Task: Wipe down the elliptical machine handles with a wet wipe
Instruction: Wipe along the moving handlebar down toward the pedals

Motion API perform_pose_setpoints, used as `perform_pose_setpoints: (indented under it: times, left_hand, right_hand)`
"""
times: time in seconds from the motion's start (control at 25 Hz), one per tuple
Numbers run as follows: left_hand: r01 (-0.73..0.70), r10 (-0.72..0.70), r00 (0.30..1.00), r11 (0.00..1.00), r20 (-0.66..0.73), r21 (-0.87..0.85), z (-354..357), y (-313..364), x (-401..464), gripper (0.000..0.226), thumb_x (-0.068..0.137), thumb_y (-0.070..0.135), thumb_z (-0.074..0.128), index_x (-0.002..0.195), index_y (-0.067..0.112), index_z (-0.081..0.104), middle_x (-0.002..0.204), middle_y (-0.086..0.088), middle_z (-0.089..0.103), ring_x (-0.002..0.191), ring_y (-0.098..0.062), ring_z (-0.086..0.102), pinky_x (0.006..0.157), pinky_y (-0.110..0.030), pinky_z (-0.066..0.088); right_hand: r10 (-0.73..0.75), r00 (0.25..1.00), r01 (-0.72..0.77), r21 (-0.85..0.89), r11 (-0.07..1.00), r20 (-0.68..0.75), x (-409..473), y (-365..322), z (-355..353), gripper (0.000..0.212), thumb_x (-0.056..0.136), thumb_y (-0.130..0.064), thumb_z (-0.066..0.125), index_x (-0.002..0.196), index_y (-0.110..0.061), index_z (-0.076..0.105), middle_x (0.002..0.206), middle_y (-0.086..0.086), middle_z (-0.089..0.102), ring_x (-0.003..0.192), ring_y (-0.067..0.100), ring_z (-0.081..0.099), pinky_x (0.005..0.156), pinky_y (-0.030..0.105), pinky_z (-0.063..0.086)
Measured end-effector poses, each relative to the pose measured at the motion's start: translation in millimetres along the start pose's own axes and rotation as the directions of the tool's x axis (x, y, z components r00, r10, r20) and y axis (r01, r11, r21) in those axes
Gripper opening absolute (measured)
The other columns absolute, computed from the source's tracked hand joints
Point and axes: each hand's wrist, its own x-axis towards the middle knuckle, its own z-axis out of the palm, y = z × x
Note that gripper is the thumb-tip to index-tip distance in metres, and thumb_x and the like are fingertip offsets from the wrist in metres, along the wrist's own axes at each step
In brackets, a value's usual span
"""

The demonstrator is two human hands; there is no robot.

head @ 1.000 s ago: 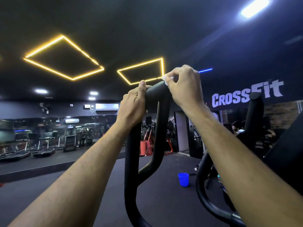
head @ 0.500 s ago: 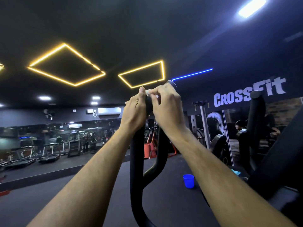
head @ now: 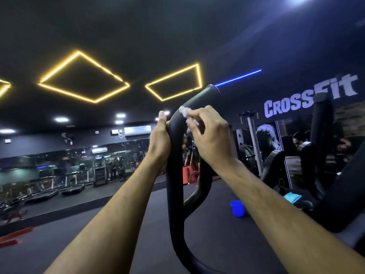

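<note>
Fingers (head: 194, 117) of the right hand (head: 212, 139) pinch a small white wet wipe (head: 183, 111) against the black handle (head: 177, 155) at frame centre, while the left hand (head: 160, 143) grips the handle just beside it. Expect the wipe to be limp and slippery; hold it bunched at the fingertips. The handle is rigid.
</note>
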Motion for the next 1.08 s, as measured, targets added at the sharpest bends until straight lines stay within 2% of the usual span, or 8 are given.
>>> perform_pose_setpoints:
  times: [0.08, 0.2, 0.28, 0.36, 0.52, 0.72, 0.92, 1.08]
  left_hand:
    - [-0.023, 0.023, 1.000, 1.000, -0.021, 0.006, 0, -1, 1, 0.076, 0.110, 0.058, 0.022, 0.075, 0.016, 0.075, 0.061, -0.016, 0.059, 0.048, -0.025, 0.051, 0.053, -0.032, 0.042]
    - [-0.030, 0.031, 0.999, 0.999, -0.037, 0.032, -1, -4, 3, 0.076, 0.111, 0.056, 0.019, 0.086, 0.008, 0.072, 0.057, -0.015, 0.058, 0.045, -0.024, 0.049, 0.049, -0.030, 0.039]
    - [-0.033, 0.036, 0.998, 0.998, -0.042, 0.057, 0, -5, 3, 0.081, 0.111, 0.057, 0.016, 0.093, 0.001, 0.071, 0.057, -0.015, 0.057, 0.044, -0.023, 0.048, 0.047, -0.028, 0.039]
    - [-0.044, 0.045, 0.998, 0.998, -0.034, 0.039, 1, -4, 1, 0.083, 0.111, 0.058, 0.015, 0.091, 0.002, 0.073, 0.059, -0.016, 0.058, 0.046, -0.024, 0.049, 0.047, -0.029, 0.040]
    - [-0.052, 0.052, 0.999, 0.998, -0.015, -0.043, 4, -2, -3, 0.076, 0.111, 0.058, 0.018, 0.075, 0.016, 0.070, 0.061, -0.010, 0.059, 0.051, -0.023, 0.051, 0.053, -0.032, 0.044]
    - [-0.055, 0.057, 0.996, 0.998, -0.072, 0.042, 4, 0, -4, 0.073, 0.112, 0.056, 0.018, 0.090, 0.011, 0.072, 0.060, -0.008, 0.058, 0.048, -0.022, 0.048, 0.051, -0.031, 0.041]
    - [-0.069, 0.069, 0.996, 0.998, -0.051, -0.006, 5, 2, -7, 0.078, 0.112, 0.054, 0.018, 0.074, 0.019, 0.076, 0.063, -0.006, 0.063, 0.054, -0.021, 0.054, 0.054, -0.031, 0.047]
    - [-0.036, 0.033, 0.998, 0.997, -0.045, -0.064, 0, -2, -5, 0.072, 0.111, 0.056, 0.020, 0.103, 0.010, 0.074, 0.077, -0.009, 0.072, 0.067, -0.020, 0.066, 0.065, -0.030, 0.054]
  right_hand:
    - [0.037, 0.999, -0.036, 0.038, 0.999, -0.005, -5, 9, -9, 0.011, 0.089, -0.004, 0.072, 0.098, -0.011, 0.071, 0.092, 0.001, 0.066, 0.081, 0.011, 0.065, 0.074, 0.032, 0.056]
    - [0.279, 0.935, -0.252, 0.145, 0.957, -0.218, 16, 17, -10, 0.004, 0.091, -0.015, 0.073, 0.094, -0.017, 0.072, 0.091, -0.001, 0.069, 0.079, 0.009, 0.068, 0.071, 0.035, 0.058]
    - [0.319, 0.897, -0.293, 0.128, 0.947, -0.306, 25, 11, 1, 0.004, 0.089, -0.015, 0.073, 0.093, -0.017, 0.072, 0.087, -0.001, 0.069, 0.077, 0.010, 0.068, 0.072, 0.037, 0.057]
    - [0.282, 0.923, -0.253, 0.140, 0.957, -0.262, 15, -5, 15, 0.007, 0.089, -0.009, 0.072, 0.093, -0.014, 0.072, 0.088, 0.000, 0.068, 0.076, 0.011, 0.068, 0.073, 0.034, 0.058]
    - [0.097, 0.995, -0.094, 0.098, 0.991, -0.035, -15, -16, 7, 0.005, 0.089, -0.005, 0.074, 0.092, -0.009, 0.073, 0.087, -0.001, 0.067, 0.076, 0.007, 0.063, 0.071, 0.019, 0.052]
    - [0.265, 0.928, -0.218, 0.194, 0.957, -0.262, 10, 9, -4, 0.011, 0.089, -0.009, 0.074, 0.099, -0.012, 0.076, 0.093, -0.003, 0.072, 0.085, 0.012, 0.069, 0.077, 0.034, 0.059]
    - [0.251, 0.933, -0.209, 0.178, 0.961, -0.259, -15, -20, 25, 0.016, 0.088, 0.000, 0.073, 0.101, -0.008, 0.076, 0.092, 0.000, 0.068, 0.081, 0.008, 0.066, 0.074, 0.023, 0.057]
    - [0.126, 0.992, -0.121, 0.143, 0.982, -0.030, -35, -16, 11, 0.013, 0.086, -0.002, 0.077, 0.096, -0.009, 0.077, 0.092, -0.002, 0.071, 0.085, 0.003, 0.065, 0.079, 0.011, 0.050]
